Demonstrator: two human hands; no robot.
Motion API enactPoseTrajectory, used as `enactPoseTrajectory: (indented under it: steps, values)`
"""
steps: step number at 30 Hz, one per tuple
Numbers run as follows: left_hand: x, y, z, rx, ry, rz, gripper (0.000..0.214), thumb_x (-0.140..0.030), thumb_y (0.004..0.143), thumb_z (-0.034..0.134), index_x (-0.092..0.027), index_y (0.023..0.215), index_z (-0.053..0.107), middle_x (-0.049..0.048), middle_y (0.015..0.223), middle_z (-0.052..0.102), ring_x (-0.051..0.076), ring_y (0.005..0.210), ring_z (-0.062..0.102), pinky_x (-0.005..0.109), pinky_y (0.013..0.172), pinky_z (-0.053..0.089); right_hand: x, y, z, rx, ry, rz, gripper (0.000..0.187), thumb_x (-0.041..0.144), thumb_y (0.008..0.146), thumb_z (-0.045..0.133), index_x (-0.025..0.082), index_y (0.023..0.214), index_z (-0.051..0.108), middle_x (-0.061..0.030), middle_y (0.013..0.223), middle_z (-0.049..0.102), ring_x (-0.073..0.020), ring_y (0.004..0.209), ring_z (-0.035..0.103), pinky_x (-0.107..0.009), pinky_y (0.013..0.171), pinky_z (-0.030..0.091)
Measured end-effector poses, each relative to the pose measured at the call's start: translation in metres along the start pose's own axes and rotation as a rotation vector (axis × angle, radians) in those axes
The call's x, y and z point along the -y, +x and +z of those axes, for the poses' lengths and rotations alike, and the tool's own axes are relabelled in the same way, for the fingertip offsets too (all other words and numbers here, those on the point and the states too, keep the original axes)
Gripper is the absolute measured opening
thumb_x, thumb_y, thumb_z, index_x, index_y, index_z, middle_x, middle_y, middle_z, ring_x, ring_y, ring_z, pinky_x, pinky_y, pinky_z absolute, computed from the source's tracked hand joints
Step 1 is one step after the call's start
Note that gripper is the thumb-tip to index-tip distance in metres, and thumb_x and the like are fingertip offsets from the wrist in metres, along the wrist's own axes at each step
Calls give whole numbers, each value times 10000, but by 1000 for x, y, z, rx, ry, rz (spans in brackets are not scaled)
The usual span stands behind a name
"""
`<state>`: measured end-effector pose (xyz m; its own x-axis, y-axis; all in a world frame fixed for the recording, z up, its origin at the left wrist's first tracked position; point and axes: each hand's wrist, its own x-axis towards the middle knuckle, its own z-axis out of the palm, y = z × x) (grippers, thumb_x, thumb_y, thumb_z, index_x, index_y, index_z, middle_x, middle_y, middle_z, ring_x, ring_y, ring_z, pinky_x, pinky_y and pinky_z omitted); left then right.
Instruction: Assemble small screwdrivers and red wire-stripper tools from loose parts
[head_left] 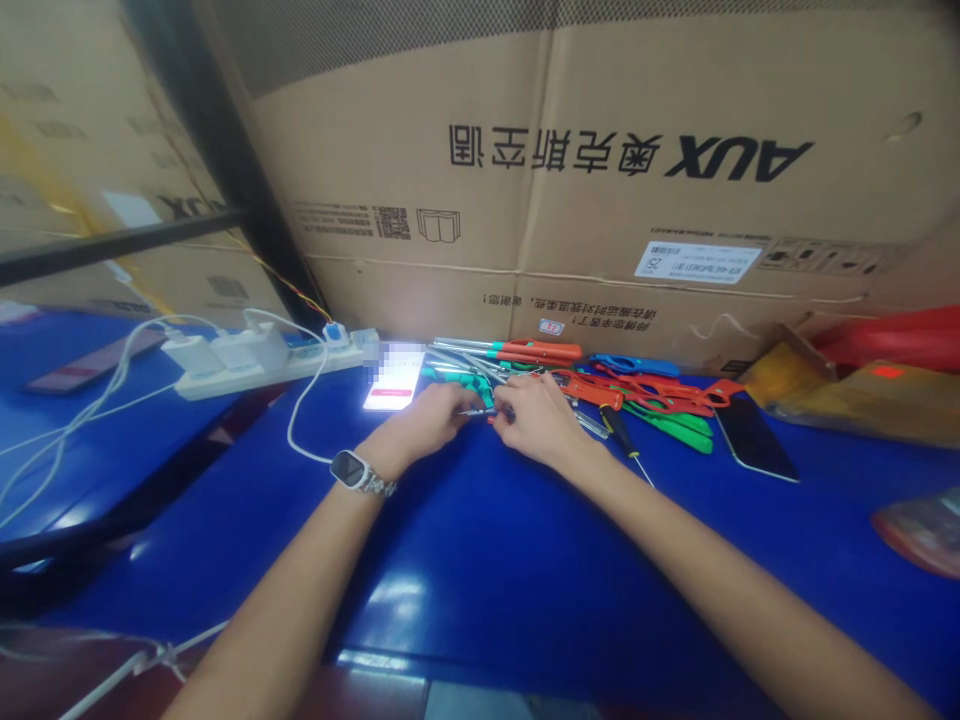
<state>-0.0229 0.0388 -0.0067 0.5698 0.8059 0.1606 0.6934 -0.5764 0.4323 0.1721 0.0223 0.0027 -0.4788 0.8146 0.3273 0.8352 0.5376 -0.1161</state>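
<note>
L hand (439,418) & R hand (541,418) curled; pinching sm. thin pc (478,412)

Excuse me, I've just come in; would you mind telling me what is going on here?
A person is working with both bare hands at a blue table. The left hand and right hand nearly meet, and their fingers seem to hold a small piece, too blurred to identify. Loose orange plastic pieces and a screwdriver lie to the right; a lit screen lies to the left.
</note>
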Motion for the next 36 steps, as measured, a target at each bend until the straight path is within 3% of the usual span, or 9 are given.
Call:
enactPoseTrajectory:
  steps: [8, 14, 22, 29, 36]
  values:
    - [-3, 1, 0, -1, -3, 21, 210, -64, 839, 563, -168, 935, 718, 75, 929, 708, 209, 826, 651, 304, 751, 476, 1, 1, 1, 25, 167, 1, 97, 133, 810, 589, 184, 785, 667, -48, 848, 690, -215, 851, 626, -337, 774, 361]
    - [-1, 1, 1, 7, -9, 19, 173, -107, 842, 595, -179, 937, 721, 67, 913, 710, 204, 825, 645, 298, 750, 477, -10, -2, 1, -78, 395, 11, 311, 73, 749, 583, 181, 1032, 654, -54, 1020, 684, -172, 806, 620, -308, 765, 456]
    - [-4, 3, 1, 51, -4, -48, 178, -148, 840, 605, -170, 970, 724, 57, 874, 697, 193, 771, 633, 291, 705, 475, -32, -32, 1, 37, 312, 42, 171, 187, 866, 617, 189, 1015, 699, -76, 972, 670, -227, 941, 597, -420, 877, 437]
    - [-11, 2, 6, 29, 7, 12, 168, -270, 897, 592, -186, 973, 717, 56, 902, 698, 190, 813, 627, 286, 729, 467, -32, -39, 17, -35, 503, -8, 155, 178, 914, 588, 199, 1006, 710, -56, 914, 658, -192, 870, 580, -344, 776, 458]
    - [-16, 5, 14, 41, -37, -72, 112, -220, 879, 587, -193, 893, 695, 38, 840, 695, 172, 762, 629, 256, 688, 468, -29, -40, 20, -80, 581, -3, 142, 158, 897, 585, 205, 980, 690, -44, 912, 660, -179, 857, 599, -332, 776, 482]
